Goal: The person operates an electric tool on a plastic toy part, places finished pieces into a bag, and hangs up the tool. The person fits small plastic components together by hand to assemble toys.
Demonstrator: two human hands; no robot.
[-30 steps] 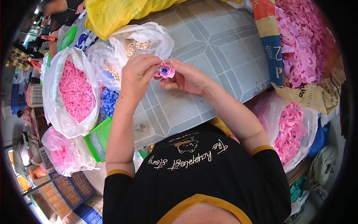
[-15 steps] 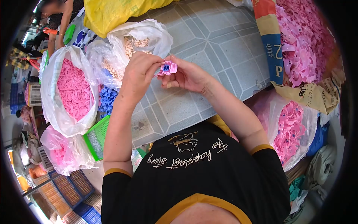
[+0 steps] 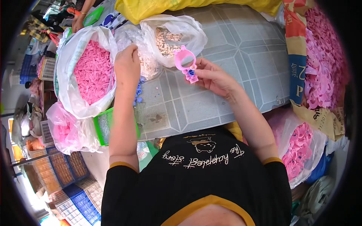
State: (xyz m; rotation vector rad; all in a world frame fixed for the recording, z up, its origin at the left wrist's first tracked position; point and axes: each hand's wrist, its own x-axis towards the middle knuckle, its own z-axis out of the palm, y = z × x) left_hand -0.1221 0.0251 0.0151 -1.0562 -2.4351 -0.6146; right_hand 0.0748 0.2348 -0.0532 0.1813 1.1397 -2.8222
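Observation:
My right hand (image 3: pixel 213 77) holds a pink plastic piece (image 3: pixel 184 58) between thumb and fingers, above the table. It has a large round loop at the top and a smaller body below, with a blue part (image 3: pixel 191 72) set in it. My left hand (image 3: pixel 127 64) is over the bags on the left, fingers curled together; whatever may be in them is hidden. Beside it lie a clear bag of pale pieces (image 3: pixel 149 66) and a white bag (image 3: pixel 85 107) full of small pink parts. Blue parts (image 3: pixel 138 92) show just past my left forearm.
A white bag (image 3: pixel 196 32) of cream-coloured pieces sits on the grey tiled-pattern table (image 3: pixel 226 101). A green basket (image 3: pixel 105 128) stands at the near left edge. Sacks of pink parts (image 3: pixel 320 67) are on the right. Another person's hand (image 3: pixel 78 24) is at the far left.
My left hand has left the pink piece and moved left to the bags. My right hand keeps the piece, its loop now turned into view. The camera view has shifted.

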